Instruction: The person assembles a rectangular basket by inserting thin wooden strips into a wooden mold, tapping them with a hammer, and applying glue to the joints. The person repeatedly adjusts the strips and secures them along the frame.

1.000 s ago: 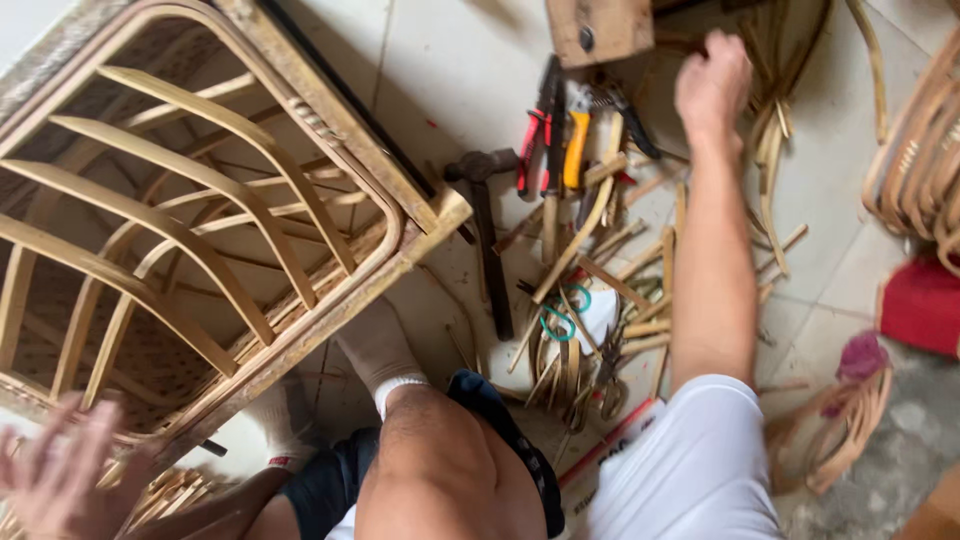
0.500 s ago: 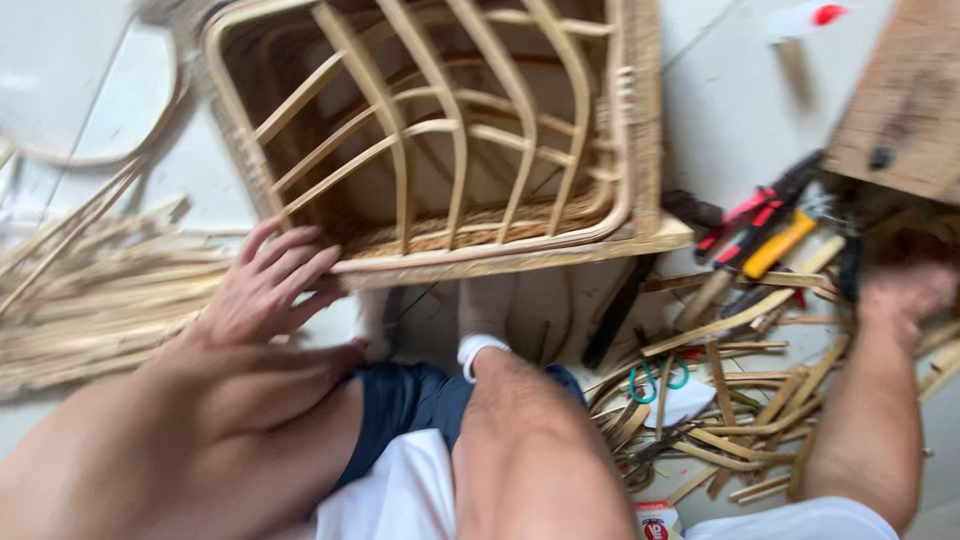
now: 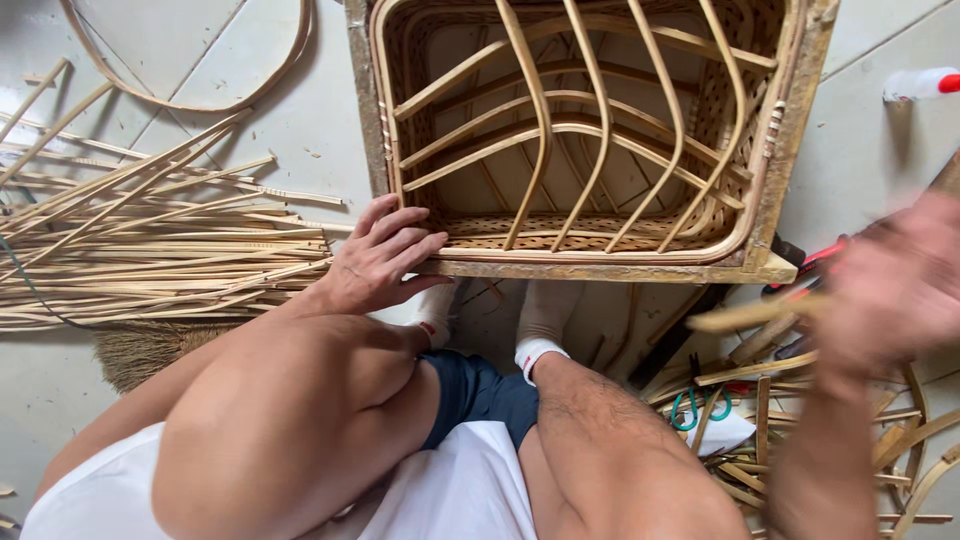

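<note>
A rattan chair frame (image 3: pixel 600 268) with curved slats lies on the tiled floor in front of my knees. My left hand (image 3: pixel 380 255) rests flat on its near left corner, fingers spread. My right hand (image 3: pixel 890 285) is blurred at the right, raised above a heap of offcuts, and it grips a short flat rattan piece (image 3: pixel 745 317) that sticks out to the left. Both my socked feet sit under the frame's near edge.
A bundle of long rattan strips (image 3: pixel 150 250) lies on the floor at the left, beside a bent hoop (image 3: pixel 200 100). Short rattan offcuts (image 3: pixel 760 420), green-handled scissors (image 3: pixel 700 408) and red-handled tools (image 3: pixel 815 258) lie at the right. A white bottle with a red cap (image 3: pixel 920 83) lies at the far right.
The view has swung left. My left hand moved onto the frame's corner. My right hand left the tool heap and came up toward me holding a rattan piece.
</note>
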